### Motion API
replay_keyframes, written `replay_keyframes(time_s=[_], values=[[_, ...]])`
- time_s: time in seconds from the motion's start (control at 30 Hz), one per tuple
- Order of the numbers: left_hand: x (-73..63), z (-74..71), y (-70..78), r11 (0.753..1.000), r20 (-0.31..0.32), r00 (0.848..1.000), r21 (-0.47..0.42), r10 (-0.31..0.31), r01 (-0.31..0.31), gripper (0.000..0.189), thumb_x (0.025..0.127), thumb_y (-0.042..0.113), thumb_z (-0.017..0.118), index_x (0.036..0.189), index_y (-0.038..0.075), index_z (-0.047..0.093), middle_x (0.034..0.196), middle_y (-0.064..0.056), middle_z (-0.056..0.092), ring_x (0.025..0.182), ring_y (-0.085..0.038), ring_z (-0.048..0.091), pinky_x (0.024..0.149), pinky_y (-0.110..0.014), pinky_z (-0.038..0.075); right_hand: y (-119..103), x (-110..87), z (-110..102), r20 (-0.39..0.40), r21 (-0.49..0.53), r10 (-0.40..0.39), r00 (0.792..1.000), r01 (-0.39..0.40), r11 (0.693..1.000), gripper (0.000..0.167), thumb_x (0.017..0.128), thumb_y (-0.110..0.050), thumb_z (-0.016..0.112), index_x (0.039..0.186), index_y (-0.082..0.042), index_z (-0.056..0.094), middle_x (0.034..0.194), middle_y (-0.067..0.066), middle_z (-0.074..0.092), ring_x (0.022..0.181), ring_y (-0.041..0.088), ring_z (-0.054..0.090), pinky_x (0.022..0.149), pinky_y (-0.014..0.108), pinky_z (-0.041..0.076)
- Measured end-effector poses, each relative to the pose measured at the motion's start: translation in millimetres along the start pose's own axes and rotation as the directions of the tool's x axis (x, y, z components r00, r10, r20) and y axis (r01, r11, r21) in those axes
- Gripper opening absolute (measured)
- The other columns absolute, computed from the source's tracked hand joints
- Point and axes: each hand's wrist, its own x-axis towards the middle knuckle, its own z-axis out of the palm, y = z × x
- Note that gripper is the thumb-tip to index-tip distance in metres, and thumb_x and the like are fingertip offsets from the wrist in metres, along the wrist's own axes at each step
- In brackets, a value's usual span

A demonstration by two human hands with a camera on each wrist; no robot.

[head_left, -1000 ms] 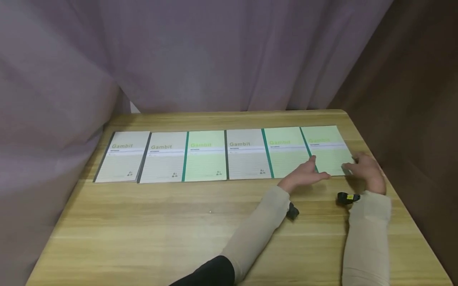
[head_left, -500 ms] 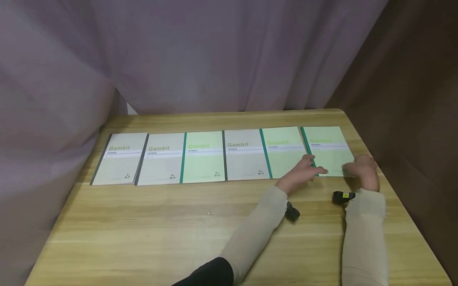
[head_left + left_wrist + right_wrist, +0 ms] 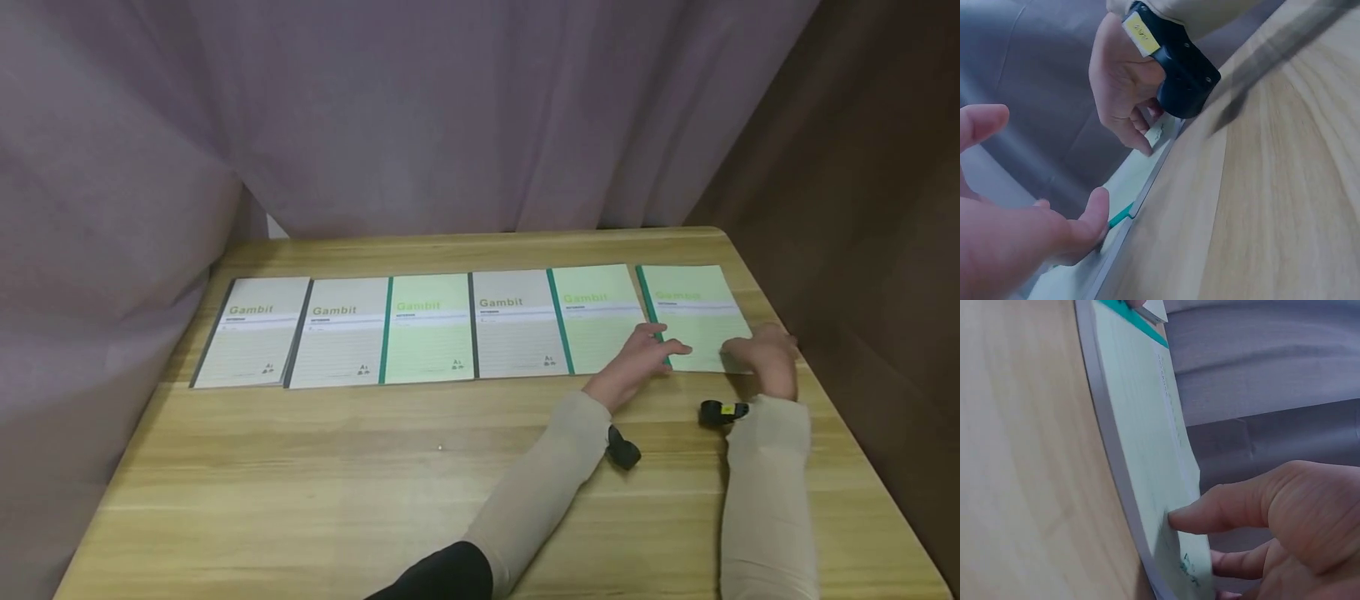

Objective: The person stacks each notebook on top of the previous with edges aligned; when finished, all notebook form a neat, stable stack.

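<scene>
A light green notebook (image 3: 693, 304) with a teal spine lies flat at the right end of a row, a narrow gap parting it from the neighbouring green notebook (image 3: 596, 308). My right hand (image 3: 765, 358) holds its right side near the lower corner. In the right wrist view the thumb (image 3: 1200, 515) presses on the cover, while the other fingers are partly hidden beyond the edge. My left hand (image 3: 633, 358) is at the spine's lower end, fingers spread and thumb over the cover. In the left wrist view that hand (image 3: 1029, 231) has its fingers mostly extended.
Leftward in the row lie a grey notebook (image 3: 517, 325), another green one (image 3: 431, 325) and two grey-white ones, nearly edge to edge. All rest on a wooden table (image 3: 337, 483). Purple-grey curtains (image 3: 420, 117) hang behind, a brown one (image 3: 885, 250) on the right.
The rightmost green notebook has slid slightly right, and a gap has appeared between it and its neighbour. Both hands stay near its two sides; the left hand's fingers have shifted slightly.
</scene>
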Motion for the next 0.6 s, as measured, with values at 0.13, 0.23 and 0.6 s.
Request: replay_keyframes(time_s=[0.13, 0.23, 0.6], values=[[6.0, -3.3, -5.7, 0.988, 0.043, 0.999, -0.155, 0.011, -0.004, 0.052, 0.093, 0.007, 0.065, 0.14, 0.004, 0.044, 0.141, -0.005, 0.044, 0.112, -0.012, 0.053, 0.101, -0.045, 0.049, 1.1, -3.8, -0.9, -0.013, 0.102, -0.01, 1.0, 0.011, 0.995, 0.061, 0.086, -0.019, 0.057, 0.118, 0.028, 0.035, 0.109, 0.042, 0.037, 0.103, 0.056, 0.038, 0.088, 0.064, 0.043], [8.5, -6.1, -8.3, 0.976, 0.059, 0.998, -0.217, 0.009, 0.004, 0.052, 0.094, 0.006, 0.065, 0.141, 0.005, 0.043, 0.141, -0.004, 0.044, 0.113, -0.014, 0.054, 0.103, -0.047, 0.047, 1.5, -5.4, -0.8, -0.021, 0.148, -0.023, 1.0, 0.026, 0.989, 0.068, 0.088, -0.017, 0.056, 0.127, 0.03, 0.026, 0.119, 0.049, 0.033, 0.114, 0.061, 0.035, 0.095, 0.068, 0.038], [7.7, -8.2, -8.7, 0.969, 0.029, 0.999, -0.247, 0.028, -0.02, 0.063, 0.089, -0.006, 0.066, 0.146, 0.0, 0.04, 0.144, -0.023, 0.044, 0.11, -0.028, 0.064, 0.1, -0.042, 0.051, 0.1, -12.3, -5.6, 0.004, 0.189, -0.008, 1.0, 0.007, 0.982, 0.079, 0.089, -0.017, 0.054, 0.141, 0.026, 0.014, 0.128, 0.049, 0.03, 0.116, 0.059, 0.035, 0.092, 0.066, 0.041]])
